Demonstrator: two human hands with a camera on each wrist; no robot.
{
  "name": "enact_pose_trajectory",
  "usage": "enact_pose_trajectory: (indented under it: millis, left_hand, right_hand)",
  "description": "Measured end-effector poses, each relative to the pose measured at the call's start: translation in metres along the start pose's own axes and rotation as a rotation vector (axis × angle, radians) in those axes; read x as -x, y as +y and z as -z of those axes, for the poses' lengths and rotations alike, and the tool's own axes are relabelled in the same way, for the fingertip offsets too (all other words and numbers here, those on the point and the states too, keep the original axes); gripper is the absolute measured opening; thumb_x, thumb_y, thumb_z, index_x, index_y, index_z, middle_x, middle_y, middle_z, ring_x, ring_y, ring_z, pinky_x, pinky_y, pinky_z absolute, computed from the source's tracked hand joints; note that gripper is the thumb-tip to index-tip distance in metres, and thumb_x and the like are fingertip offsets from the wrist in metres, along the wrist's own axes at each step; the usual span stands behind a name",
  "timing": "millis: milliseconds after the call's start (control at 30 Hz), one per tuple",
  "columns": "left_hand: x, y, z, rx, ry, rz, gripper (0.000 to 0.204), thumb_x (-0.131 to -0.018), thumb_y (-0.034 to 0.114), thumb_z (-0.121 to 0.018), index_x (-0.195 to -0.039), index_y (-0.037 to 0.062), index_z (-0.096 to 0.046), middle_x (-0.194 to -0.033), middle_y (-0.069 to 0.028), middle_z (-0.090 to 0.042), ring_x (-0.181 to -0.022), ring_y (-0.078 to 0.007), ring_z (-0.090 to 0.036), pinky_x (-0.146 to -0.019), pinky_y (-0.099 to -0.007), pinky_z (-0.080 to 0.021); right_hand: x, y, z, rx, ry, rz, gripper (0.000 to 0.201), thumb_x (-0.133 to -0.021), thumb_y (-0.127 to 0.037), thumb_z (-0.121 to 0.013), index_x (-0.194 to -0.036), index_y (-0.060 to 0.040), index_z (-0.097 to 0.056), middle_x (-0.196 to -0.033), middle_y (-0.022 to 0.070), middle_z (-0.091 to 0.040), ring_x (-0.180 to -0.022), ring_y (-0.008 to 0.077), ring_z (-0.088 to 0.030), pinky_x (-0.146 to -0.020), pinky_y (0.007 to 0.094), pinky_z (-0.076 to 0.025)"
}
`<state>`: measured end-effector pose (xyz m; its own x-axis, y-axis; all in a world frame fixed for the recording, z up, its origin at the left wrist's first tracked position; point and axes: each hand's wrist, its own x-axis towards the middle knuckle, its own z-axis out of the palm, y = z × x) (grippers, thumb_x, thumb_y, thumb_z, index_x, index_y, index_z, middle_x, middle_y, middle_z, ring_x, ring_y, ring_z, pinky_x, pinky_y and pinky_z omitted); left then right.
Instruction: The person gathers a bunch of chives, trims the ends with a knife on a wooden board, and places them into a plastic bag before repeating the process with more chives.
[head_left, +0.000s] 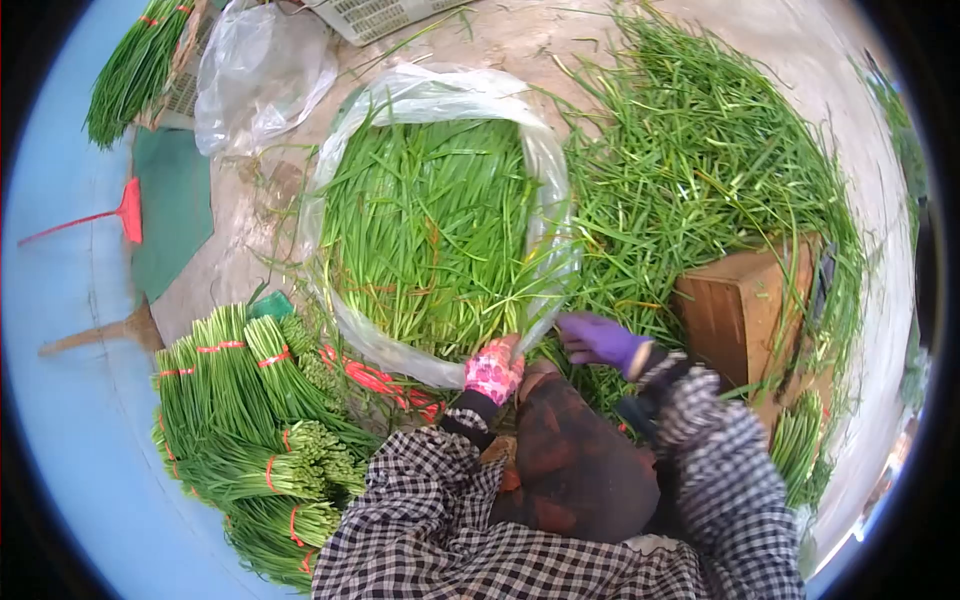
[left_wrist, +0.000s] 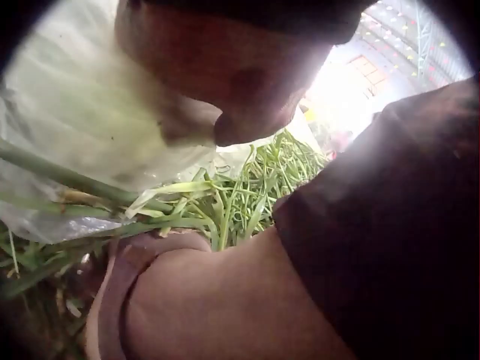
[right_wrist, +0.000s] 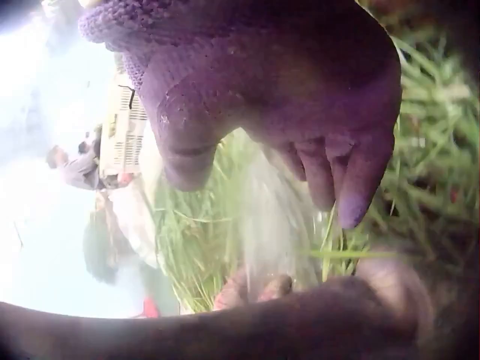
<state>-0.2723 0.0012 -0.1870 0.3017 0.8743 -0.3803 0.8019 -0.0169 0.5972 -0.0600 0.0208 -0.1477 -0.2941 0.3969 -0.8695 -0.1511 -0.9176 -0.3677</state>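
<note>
A clear plastic bag point(head_left: 549, 170), its mouth spread wide, holds a thick layer of long green chives point(head_left: 430, 230). At the bag's near rim my left hand point(head_left: 494, 370), in a pink patterned glove, pinches the plastic. In the right wrist view its pink fingertips point(right_wrist: 234, 291) show on either side of the film. My right hand point(head_left: 602, 341) wears a purple glove and hovers just right of that rim. Its thumb stands apart from its loosely bent fingers, with nothing gripped between them. The left wrist view shows the left hand point(left_wrist: 217, 67) darkly against the bag.
Banded chive bunches point(head_left: 220, 375) are stacked at the left, near red ties point(head_left: 370, 375). A heap of loose chives point(head_left: 700, 160) spreads at the right around a wooden box point(head_left: 740, 310). A white crate point(head_left: 385, 15) and another plastic bag point(head_left: 260, 75) are at the back.
</note>
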Motion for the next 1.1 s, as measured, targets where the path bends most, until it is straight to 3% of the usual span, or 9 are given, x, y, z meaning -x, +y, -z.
enact_pose_trajectory:
  millis: [133, 233, 267, 333, 433, 567, 633, 800, 1100]
  left_hand:
    - [0.002, -0.005, 0.001, -0.025, -0.244, 0.034, 0.048, -0.077, 0.023, -0.058, -0.118, 0.0039, -0.046, -0.104, -0.0215, -0.053, -0.090, -0.0341, -0.055, -0.076, -0.0389, -0.046]
    - [0.007, -0.025, -0.007, 0.273, 0.008, -0.079, 0.053, -0.076, 0.025, -0.059, -0.124, 0.0081, -0.042, -0.114, -0.0184, -0.048, -0.103, -0.0278, -0.049, -0.082, -0.0376, -0.045]
    - [0.001, -0.019, 0.007, 0.913, 0.114, 0.266, 0.058, -0.074, 0.020, -0.062, -0.126, 0.0087, -0.040, -0.120, -0.0170, -0.043, -0.108, -0.0273, -0.045, -0.085, -0.0370, -0.044]
    - [-0.019, -0.021, 0.044, 1.321, 0.389, 0.498, 0.069, -0.069, 0.015, -0.066, -0.129, 0.0034, -0.033, -0.126, -0.0178, -0.036, -0.115, -0.0286, -0.039, -0.092, -0.0370, -0.039]
    - [-0.028, -0.065, 0.084, -0.228, 0.657, 0.168, 0.075, -0.067, 0.012, -0.066, -0.129, -0.0041, -0.028, -0.127, -0.0219, -0.034, -0.119, -0.0315, -0.035, -0.098, -0.0364, -0.034]
    - [-0.032, -0.140, 0.090, 0.123, 0.853, 0.149, 0.071, -0.069, 0.016, -0.066, -0.127, -0.0058, -0.031, -0.127, -0.0243, -0.035, -0.118, -0.0317, -0.037, -0.100, -0.0356, -0.031]
    - [-0.027, -0.180, 0.095, 0.430, 0.664, 0.411, 0.074, -0.069, 0.019, -0.067, -0.127, -0.0071, -0.029, -0.129, -0.0249, -0.035, -0.119, -0.0307, -0.037, -0.101, -0.0348, -0.028]
    - [-0.042, -0.209, 0.118, 0.393, 0.472, 0.408, 0.078, -0.069, 0.018, -0.069, -0.130, -0.0060, -0.025, -0.129, -0.0233, -0.037, -0.118, -0.0304, -0.038, -0.100, -0.0331, -0.029]
    - [-0.059, -0.155, 0.149, -0.017, 0.313, 0.293, 0.085, -0.060, 0.019, -0.076, -0.128, -0.0049, -0.030, -0.120, -0.0229, -0.046, -0.111, -0.0305, -0.046, -0.093, -0.0344, -0.037]
  right_hand:
    - [-0.086, 0.039, -0.029, 0.382, 0.346, 0.268, 0.041, -0.081, -0.040, -0.055, -0.095, -0.0019, -0.061, -0.084, 0.0106, -0.062, -0.078, 0.0218, -0.059, -0.066, 0.0313, -0.045]
    - [-0.072, 0.030, -0.022, 0.573, 0.425, 0.245, 0.041, -0.082, -0.037, -0.052, -0.088, 0.0026, -0.060, -0.069, 0.0147, -0.060, -0.061, 0.0250, -0.059, -0.058, 0.0342, -0.047]
    - [-0.075, 0.034, -0.008, 0.465, 0.363, 0.182, 0.047, -0.082, -0.041, -0.051, -0.090, 0.0052, -0.057, -0.070, 0.0168, -0.060, -0.062, 0.0268, -0.060, -0.059, 0.0346, -0.047]
    - [-0.084, 0.051, 0.014, 0.369, 0.305, 0.114, 0.053, -0.083, -0.044, -0.051, -0.092, 0.0079, -0.054, -0.070, 0.0190, -0.060, -0.064, 0.0286, -0.061, -0.060, 0.0350, -0.047]
    - [-0.100, 0.073, 0.022, 0.478, 0.345, 0.169, 0.058, -0.083, -0.047, -0.050, -0.095, 0.0095, -0.050, -0.065, 0.0160, -0.060, -0.054, 0.0238, -0.059, -0.054, 0.0329, -0.047]
    - [-0.092, 0.066, 0.000, 0.482, 0.395, 0.181, 0.051, -0.084, -0.044, -0.051, -0.099, 0.0051, -0.051, -0.074, 0.0136, -0.061, -0.055, 0.0156, -0.058, -0.052, 0.0295, -0.046]
    - [-0.078, 0.057, -0.009, 0.231, 0.293, 0.165, 0.045, -0.086, -0.040, -0.051, -0.099, 0.0027, -0.052, -0.075, 0.0106, -0.060, -0.054, 0.0134, -0.055, -0.049, 0.0280, -0.045]
    - [-0.078, 0.051, -0.021, 0.191, 0.245, 0.233, 0.031, -0.087, -0.033, -0.051, -0.083, -0.0020, -0.054, -0.061, 0.0036, -0.054, -0.047, 0.0113, -0.051, -0.043, 0.0247, -0.041]
    - [-0.072, 0.050, -0.004, 0.243, 0.230, 0.163, 0.033, -0.087, -0.033, -0.051, -0.099, -0.0027, -0.051, -0.065, 0.0022, -0.054, -0.048, 0.0097, -0.048, -0.045, 0.0233, -0.040]
